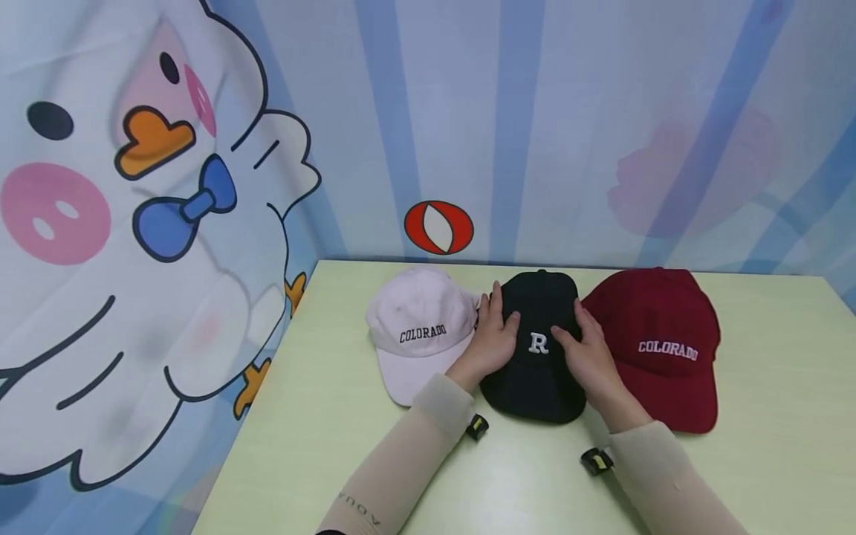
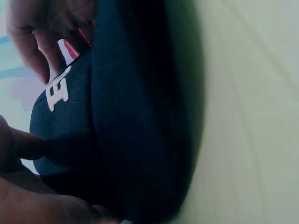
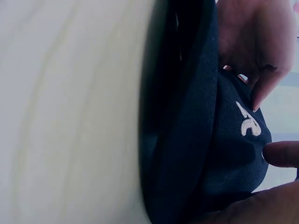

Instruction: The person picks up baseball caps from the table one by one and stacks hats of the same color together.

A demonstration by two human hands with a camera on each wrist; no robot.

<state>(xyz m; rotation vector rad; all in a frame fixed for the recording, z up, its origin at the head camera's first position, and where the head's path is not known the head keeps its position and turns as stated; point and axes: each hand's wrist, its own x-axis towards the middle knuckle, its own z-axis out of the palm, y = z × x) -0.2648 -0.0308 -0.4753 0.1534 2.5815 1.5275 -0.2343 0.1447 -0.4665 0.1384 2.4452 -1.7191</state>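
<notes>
Sleeves: two beige sleeves (image 1: 428,438) come in from the near edge of the table, a small black clip with a yellow tag at each wrist.
Left hand: left hand (image 1: 493,338) rests on the left side of the black cap, fingers nearly straight and laid along the crown, thumb angled in toward the white letter.
Right hand: right hand (image 1: 588,349) mirrors it on the right side, fingers spread flat over the crown, thumb toward the letter. Neither hand pinches; both press and cup.
Black cap: black cap (image 1: 538,345) sits on the table between the other two, brim toward the person, white "R" on the front. Wrist views show its dark brim lying flat on the table with the letter above.
Neighbours: white cap (image 1: 420,327) just to the left, its crown about touching the left fingers; red cap (image 1: 658,342) just to the right, close against the right hand. Both read COLORADO.
Table: pale green table (image 1: 769,386), cartoon wall behind.
Risk: caps sit crowded. Any sideways push on the black cap would likely nudge a neighbour out of line; pressing down with flat palms could dent the soft crown.
</notes>
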